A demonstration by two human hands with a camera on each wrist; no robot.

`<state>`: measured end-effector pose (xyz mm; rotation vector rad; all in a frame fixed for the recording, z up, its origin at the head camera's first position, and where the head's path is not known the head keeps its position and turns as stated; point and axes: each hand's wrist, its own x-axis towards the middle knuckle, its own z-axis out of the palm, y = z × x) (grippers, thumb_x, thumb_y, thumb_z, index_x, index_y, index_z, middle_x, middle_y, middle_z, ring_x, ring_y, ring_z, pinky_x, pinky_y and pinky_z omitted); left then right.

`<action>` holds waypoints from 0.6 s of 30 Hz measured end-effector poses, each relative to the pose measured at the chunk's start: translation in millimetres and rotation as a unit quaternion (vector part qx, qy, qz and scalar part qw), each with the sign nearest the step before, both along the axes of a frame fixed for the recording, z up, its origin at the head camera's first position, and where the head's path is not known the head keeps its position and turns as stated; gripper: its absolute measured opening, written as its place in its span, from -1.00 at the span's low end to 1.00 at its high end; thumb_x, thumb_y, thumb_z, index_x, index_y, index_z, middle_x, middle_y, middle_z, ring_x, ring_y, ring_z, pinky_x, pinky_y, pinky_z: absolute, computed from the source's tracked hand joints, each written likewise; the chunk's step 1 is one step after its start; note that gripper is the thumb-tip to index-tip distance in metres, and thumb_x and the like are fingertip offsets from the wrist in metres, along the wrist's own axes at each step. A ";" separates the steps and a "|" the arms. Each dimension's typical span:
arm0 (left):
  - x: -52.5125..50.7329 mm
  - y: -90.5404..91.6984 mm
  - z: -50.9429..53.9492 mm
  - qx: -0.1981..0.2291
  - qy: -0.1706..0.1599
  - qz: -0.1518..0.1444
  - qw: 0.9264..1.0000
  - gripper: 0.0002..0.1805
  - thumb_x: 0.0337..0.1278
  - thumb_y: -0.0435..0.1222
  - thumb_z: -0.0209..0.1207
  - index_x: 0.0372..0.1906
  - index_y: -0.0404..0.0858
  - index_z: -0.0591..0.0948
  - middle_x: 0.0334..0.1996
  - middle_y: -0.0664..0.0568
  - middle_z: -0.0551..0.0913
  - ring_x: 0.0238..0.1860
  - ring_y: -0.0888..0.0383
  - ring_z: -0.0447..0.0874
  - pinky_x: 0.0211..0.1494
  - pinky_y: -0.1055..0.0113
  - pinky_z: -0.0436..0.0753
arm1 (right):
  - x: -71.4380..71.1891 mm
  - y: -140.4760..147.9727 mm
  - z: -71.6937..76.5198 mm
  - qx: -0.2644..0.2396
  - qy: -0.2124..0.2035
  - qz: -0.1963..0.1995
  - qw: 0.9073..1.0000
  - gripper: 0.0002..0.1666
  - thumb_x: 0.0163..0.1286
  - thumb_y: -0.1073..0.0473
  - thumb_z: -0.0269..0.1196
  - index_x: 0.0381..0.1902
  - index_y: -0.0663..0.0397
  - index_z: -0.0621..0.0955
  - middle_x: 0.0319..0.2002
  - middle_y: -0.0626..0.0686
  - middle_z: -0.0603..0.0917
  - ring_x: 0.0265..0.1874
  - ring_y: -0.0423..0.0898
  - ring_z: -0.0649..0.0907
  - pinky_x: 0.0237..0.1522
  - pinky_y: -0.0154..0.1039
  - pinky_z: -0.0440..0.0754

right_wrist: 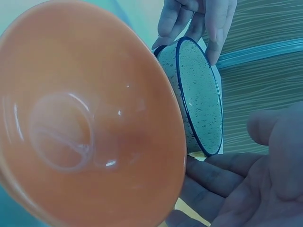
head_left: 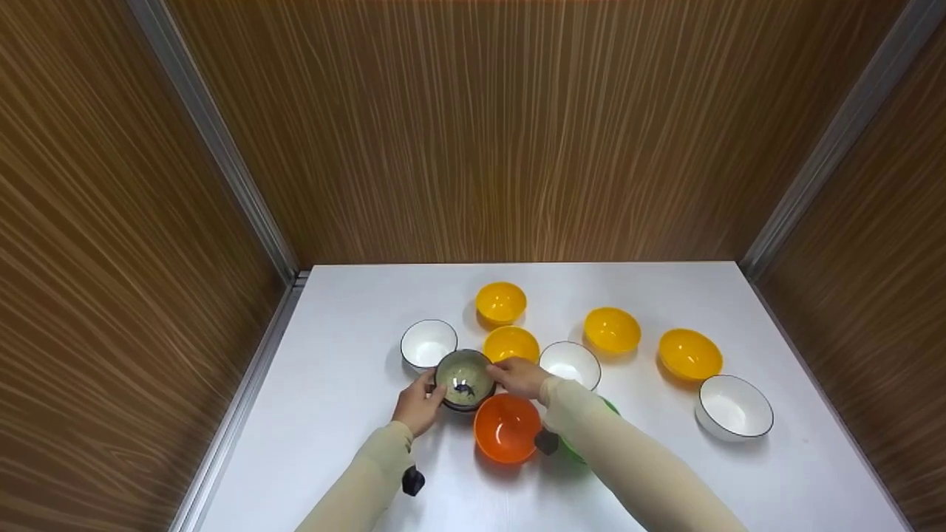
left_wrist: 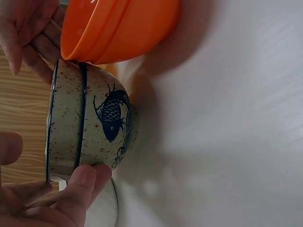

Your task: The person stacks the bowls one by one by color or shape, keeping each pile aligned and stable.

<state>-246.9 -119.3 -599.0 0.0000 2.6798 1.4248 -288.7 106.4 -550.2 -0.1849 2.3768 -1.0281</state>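
Observation:
Two speckled grey-green bowls (head_left: 464,378) with dark rims stand nested one in the other, a blue fish on the lower one's outer wall (left_wrist: 111,116). From the left, my left hand (head_left: 420,406) touches the stack's outer wall with its fingertips (left_wrist: 83,177), its thumb lifted off the rim. At the opposite side my right hand (head_left: 519,377) has its fingers against the wall, thumb spread away from the bowl (right_wrist: 203,94). An orange bowl (head_left: 508,428) sits just in front of the stack, close to it.
Behind the stack are a white bowl (head_left: 429,343) and two yellow bowls (head_left: 501,301). Farther right stand white bowls (head_left: 570,362) and more yellow bowls (head_left: 612,330). My right forearm partly covers a green bowl (head_left: 573,449). Wood-grain walls (head_left: 517,133) enclose the white table (head_left: 355,295).

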 end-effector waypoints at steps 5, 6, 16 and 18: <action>5.0 -6.8 -0.8 0.031 -0.020 0.014 0.999 -0.45 0.39 -0.18 0.03 0.34 -0.39 0.32 0.00 -0.21 0.59 -0.06 0.00 0.62 -0.08 0.20 0.67 | 4.1 6.3 8.3 0.006 0.025 -0.001 1.000 -0.31 0.47 -0.22 -0.03 0.34 0.13 0.41 0.25 0.14 0.50 0.28 0.11 0.41 0.36 0.11 0.26; 6.1 -8.8 -0.8 0.031 -0.019 0.017 0.999 -0.45 0.39 -0.18 0.04 0.33 -0.39 0.33 0.00 -0.20 0.59 -0.06 0.00 0.62 -0.08 0.21 0.68 | 4.9 9.4 11.2 0.004 0.027 -0.002 1.000 -0.30 0.47 -0.22 -0.03 0.35 0.13 0.40 0.27 0.15 0.47 0.29 0.12 0.40 0.36 0.11 0.25; 18.1 -43.2 10.0 0.004 0.048 0.057 0.997 -0.55 0.34 -0.17 0.11 0.19 -0.36 0.49 -0.13 -0.11 0.64 -0.10 -0.03 0.64 0.01 0.10 0.62 | 16.8 75.9 51.7 -0.005 0.141 0.043 0.989 -0.23 0.46 -0.29 -0.05 0.36 0.14 0.38 0.32 0.18 0.41 0.33 0.16 0.35 0.39 0.12 0.19; 20.3 -50.7 12.5 0.000 0.047 0.067 0.997 -0.56 0.34 -0.16 0.10 0.19 -0.35 0.49 -0.13 -0.09 0.64 -0.09 -0.01 0.63 0.02 0.10 0.62 | 21.8 94.8 58.6 -0.018 0.148 0.035 0.988 -0.22 0.45 -0.31 -0.05 0.37 0.12 0.36 0.33 0.18 0.39 0.33 0.17 0.33 0.38 0.16 0.19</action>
